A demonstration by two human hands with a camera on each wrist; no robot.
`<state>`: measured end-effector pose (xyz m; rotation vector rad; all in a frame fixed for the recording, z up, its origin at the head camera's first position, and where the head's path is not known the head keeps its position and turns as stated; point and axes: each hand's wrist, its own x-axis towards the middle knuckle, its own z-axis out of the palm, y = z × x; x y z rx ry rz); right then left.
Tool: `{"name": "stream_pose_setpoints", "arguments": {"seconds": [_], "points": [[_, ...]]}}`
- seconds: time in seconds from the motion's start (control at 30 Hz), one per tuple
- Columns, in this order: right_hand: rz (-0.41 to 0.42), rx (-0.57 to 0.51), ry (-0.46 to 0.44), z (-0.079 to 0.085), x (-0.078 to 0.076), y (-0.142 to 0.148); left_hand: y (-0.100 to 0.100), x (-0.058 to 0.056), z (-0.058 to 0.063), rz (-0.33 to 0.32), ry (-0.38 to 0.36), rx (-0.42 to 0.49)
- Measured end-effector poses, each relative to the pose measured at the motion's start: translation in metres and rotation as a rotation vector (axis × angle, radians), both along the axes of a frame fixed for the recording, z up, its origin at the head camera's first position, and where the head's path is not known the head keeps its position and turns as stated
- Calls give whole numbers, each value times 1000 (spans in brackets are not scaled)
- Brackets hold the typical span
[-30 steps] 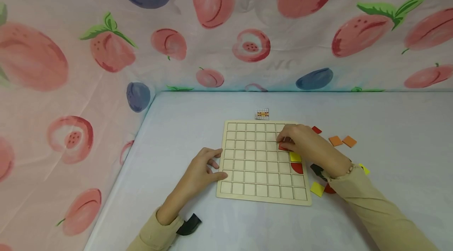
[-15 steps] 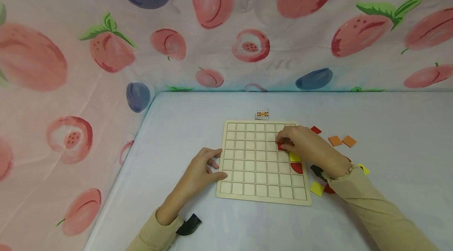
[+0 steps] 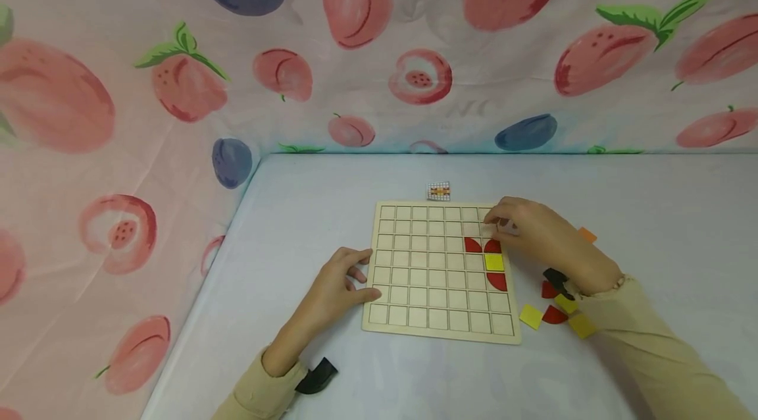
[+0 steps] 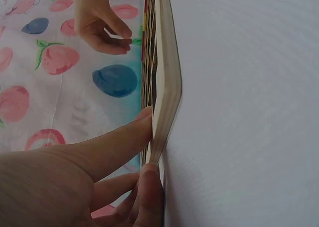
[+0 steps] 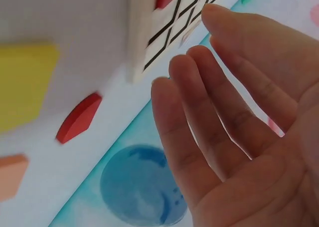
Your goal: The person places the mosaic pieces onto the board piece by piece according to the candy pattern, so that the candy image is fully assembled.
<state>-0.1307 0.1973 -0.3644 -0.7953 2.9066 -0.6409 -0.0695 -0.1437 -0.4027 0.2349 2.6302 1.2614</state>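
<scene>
Lying beside our left sleeve (image 3: 251, 388), a black curved piece (image 3: 317, 377) is resting on the surface (image 3: 320, 222), apart from the board. Our left hand (image 3: 340, 283) is gripping the wooden board (image 3: 418, 276) at its left edge, thumb overlapping the rim and a finger bearing on the side, probably because we are wanting it steady. Just beyond the board, a small grid-printed card (image 3: 439, 191) is lying face up, likely for easy glancing. At the board's right, an inner red piece (image 3: 472, 245) is sitting beside an outer red piece (image 3: 492, 247); below the outer one, a yellow square (image 3: 494, 262) and then a lower red piece (image 3: 496, 282) are filling cells whose borders are seemingly keeping them aligned. Our right hand (image 3: 546, 239) is hovering by the upper right edge, thumb and fingers modestly parted, nothing showing between them. Farther right, a loose yellow square (image 3: 531, 316), a loose red piece (image 3: 555, 315), a second black piece (image 3: 554, 277) and an orange piece (image 3: 587, 235) are lying about, presumably within that hand's easy reach.
</scene>
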Motion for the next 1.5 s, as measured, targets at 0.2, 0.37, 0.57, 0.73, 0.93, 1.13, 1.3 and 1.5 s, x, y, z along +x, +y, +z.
{"name": "stream_pose_setpoints", "arguments": {"seconds": [0.2,0.37,0.57,0.73,0.93,1.13,1.3,1.5], "points": [[-65,19,-44,-2,-3,12,0,1,0,0,0,-3],[-95,27,-56,-6,-5,20,0,1,0,-4,3,-2],[-123,36,-77,-11,-9,26,-1,1,0,-8,6,-1],[-130,44,-108,-15,-13,31,0,1,-1,-12,6,1],[-132,56,-128,-20,-17,37,-1,0,-2,-11,2,-1],[-123,22,-105,-18,-17,42,-1,0,-3,-8,4,-9],[-112,15,-95,-17,-17,44,0,0,-2,-5,-1,-8],[-152,6,-86,-15,-16,43,0,0,-1,-2,-6,-4]]}}
